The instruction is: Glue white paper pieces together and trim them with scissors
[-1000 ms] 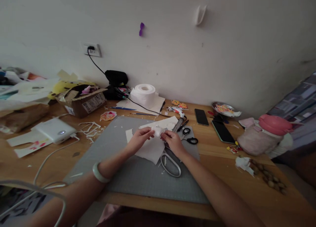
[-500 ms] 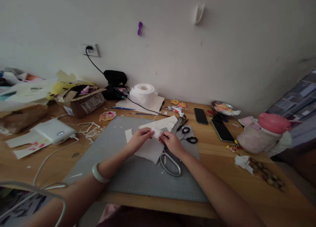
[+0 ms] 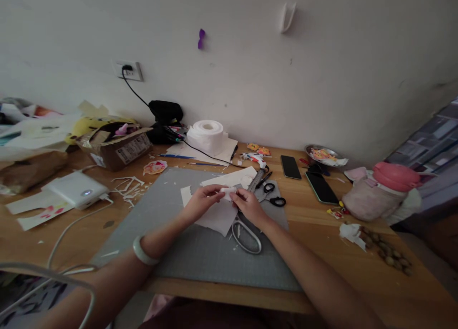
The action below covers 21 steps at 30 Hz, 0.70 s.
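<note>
A small white piece of paper (image 3: 228, 192) is being pinched between the fingertips of the left hand (image 3: 200, 202) and the right hand (image 3: 248, 206), just above a white sheet (image 3: 218, 217) lying on a grey cutting mat (image 3: 200, 252). Large scissors (image 3: 246, 233) are lying on the mat just beside the right wrist, with small black-handled scissors (image 3: 274, 195) and a metal ruler (image 3: 256, 180) beyond. A tissue roll (image 3: 207, 134), two phones (image 3: 290, 167) and a cardboard box (image 3: 118, 145) are crowding the wooden table (image 3: 358, 262).

Matt grey mat (image 3: 186, 252); wooden table (image 3: 358, 271); white paper scrap (image 3: 228, 191); glossy phone (image 3: 321, 187)
</note>
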Tool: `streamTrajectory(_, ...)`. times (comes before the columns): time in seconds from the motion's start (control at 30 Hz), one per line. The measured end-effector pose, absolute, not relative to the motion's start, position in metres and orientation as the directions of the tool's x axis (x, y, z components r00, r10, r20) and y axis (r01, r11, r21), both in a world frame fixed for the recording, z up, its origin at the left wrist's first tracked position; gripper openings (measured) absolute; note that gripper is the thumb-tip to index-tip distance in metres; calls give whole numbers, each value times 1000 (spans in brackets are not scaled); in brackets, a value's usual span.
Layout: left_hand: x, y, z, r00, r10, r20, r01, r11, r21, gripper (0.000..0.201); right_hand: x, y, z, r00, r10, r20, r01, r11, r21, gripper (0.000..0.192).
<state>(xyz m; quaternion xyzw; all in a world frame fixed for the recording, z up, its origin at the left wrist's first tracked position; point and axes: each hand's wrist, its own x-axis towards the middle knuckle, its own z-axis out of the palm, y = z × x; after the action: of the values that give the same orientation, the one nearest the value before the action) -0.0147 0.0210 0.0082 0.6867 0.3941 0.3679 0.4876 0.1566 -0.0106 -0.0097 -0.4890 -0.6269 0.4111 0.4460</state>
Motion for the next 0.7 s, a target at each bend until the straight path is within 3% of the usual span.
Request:
streamTrajectory(0.2, -12, 22, 7, 322, 933, 162, 54, -189, 981, 27, 156, -11, -10, -128, 978, 165, 244, 193, -950, 33)
streamTrajectory(0.4, -11, 20, 10, 331, 932, 148, 19, -163, 986, 28, 155, -11, -9, -132, 978, 159, 259, 189, -947, 33)
streamTrajectory(0.7, -13, 23, 8, 324, 930, 172, 97, -214, 972, 24, 156, -11, -13, -168, 966, 196, 340, 243, -908, 30)
